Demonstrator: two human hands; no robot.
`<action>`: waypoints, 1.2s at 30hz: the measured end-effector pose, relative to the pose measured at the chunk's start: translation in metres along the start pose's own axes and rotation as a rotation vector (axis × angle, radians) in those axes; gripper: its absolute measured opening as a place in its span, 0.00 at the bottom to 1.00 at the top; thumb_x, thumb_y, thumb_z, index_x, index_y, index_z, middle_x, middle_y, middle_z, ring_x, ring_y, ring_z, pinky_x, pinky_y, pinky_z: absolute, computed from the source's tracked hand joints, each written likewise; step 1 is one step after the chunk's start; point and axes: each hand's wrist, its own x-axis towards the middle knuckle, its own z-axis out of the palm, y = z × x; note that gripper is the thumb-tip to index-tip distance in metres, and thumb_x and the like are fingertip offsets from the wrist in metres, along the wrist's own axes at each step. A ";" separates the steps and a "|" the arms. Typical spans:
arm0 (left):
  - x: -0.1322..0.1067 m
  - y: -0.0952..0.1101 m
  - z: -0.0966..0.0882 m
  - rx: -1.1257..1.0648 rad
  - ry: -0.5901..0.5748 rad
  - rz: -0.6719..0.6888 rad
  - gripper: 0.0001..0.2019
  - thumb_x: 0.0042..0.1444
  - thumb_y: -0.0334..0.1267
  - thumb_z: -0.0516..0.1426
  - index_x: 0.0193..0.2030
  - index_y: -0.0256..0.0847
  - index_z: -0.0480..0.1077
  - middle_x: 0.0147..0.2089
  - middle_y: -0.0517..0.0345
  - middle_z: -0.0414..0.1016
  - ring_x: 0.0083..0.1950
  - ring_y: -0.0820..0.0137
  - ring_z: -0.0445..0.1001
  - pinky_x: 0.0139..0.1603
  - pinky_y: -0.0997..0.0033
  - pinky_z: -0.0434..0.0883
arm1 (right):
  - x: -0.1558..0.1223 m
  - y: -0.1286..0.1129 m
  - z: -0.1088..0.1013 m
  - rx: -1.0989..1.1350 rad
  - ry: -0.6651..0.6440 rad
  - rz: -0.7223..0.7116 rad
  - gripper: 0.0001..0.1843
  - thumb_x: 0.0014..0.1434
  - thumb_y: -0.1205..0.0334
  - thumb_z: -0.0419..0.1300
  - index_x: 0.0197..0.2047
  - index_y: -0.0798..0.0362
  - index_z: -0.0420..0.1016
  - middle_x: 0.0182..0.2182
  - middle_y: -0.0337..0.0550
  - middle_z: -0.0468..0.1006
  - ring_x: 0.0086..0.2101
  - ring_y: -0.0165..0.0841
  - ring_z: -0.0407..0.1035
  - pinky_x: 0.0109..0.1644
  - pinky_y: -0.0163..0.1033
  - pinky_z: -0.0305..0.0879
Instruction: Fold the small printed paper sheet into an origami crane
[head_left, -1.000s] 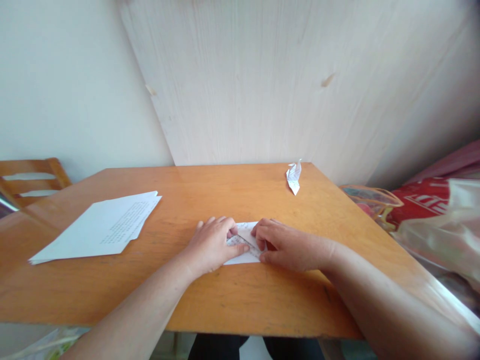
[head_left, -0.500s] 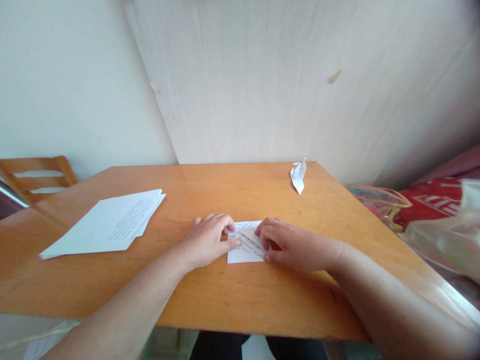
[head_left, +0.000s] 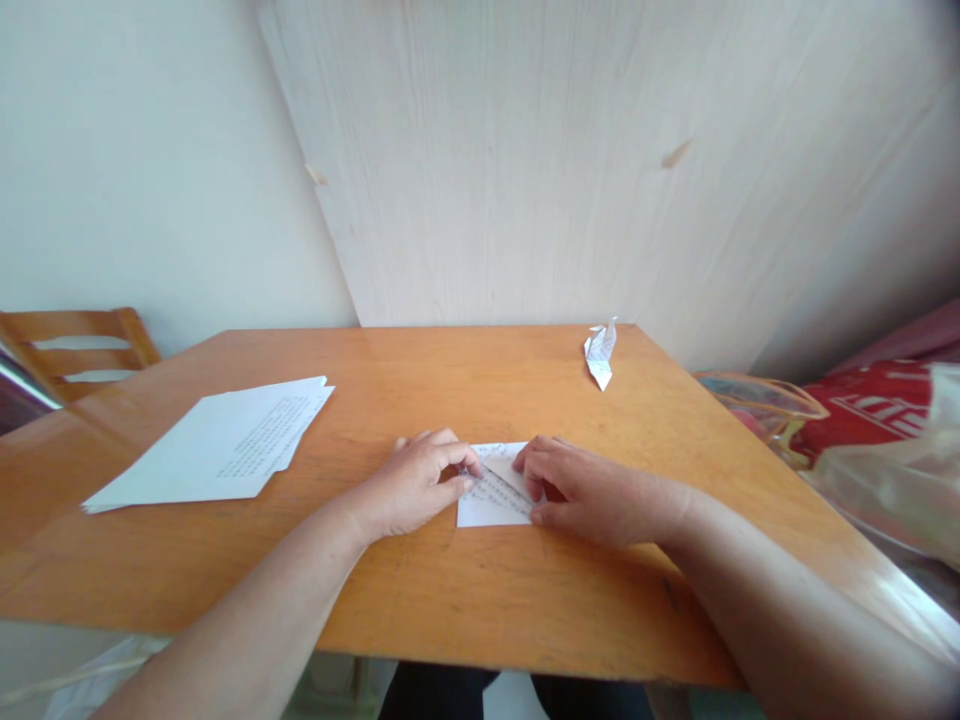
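A small folded sheet of printed paper (head_left: 491, 512) lies flat on the wooden table in front of me, a triangular flap folded across its upper right part. My left hand (head_left: 427, 480) rests at its left edge, thumb and forefinger brought close together on the paper near the flap's left end. On the right side, my right hand (head_left: 574, 487) has its curled fingers and thumb on the flap and the paper's right edge. The fingers cover that right edge.
A stack of white printed sheets (head_left: 202, 440) lies at the table's left. Near the far right corner stands a folded paper figure (head_left: 600, 355). A wooden chair (head_left: 82, 345) is beyond the left end; a red bag (head_left: 870, 410) and clear plastic lie to the right of the table (head_left: 420, 600).
My left forefinger has moved right and down toward the thumb, onto the flap's left end. My right hand stays in place on the paper. The view has shifted slightly.
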 end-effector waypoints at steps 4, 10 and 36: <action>0.000 0.002 0.000 -0.004 -0.001 -0.006 0.10 0.64 0.40 0.53 0.46 0.53 0.76 0.46 0.61 0.74 0.50 0.64 0.71 0.53 0.60 0.61 | 0.001 0.000 0.000 -0.007 -0.006 0.000 0.05 0.54 0.69 0.58 0.35 0.51 0.66 0.41 0.44 0.70 0.40 0.35 0.64 0.44 0.40 0.62; 0.000 -0.002 0.003 0.017 0.079 -0.030 0.10 0.60 0.35 0.55 0.40 0.50 0.77 0.45 0.62 0.76 0.49 0.64 0.72 0.52 0.60 0.62 | 0.001 -0.003 -0.002 -0.014 0.001 -0.003 0.05 0.54 0.69 0.58 0.35 0.51 0.66 0.40 0.44 0.70 0.40 0.36 0.64 0.44 0.40 0.62; 0.004 0.055 0.009 0.190 0.048 -0.137 0.07 0.55 0.42 0.55 0.37 0.43 0.72 0.40 0.49 0.76 0.40 0.58 0.76 0.35 0.63 0.68 | 0.003 -0.001 -0.003 -0.025 0.001 -0.030 0.06 0.53 0.70 0.58 0.33 0.51 0.66 0.39 0.44 0.71 0.39 0.35 0.65 0.42 0.38 0.62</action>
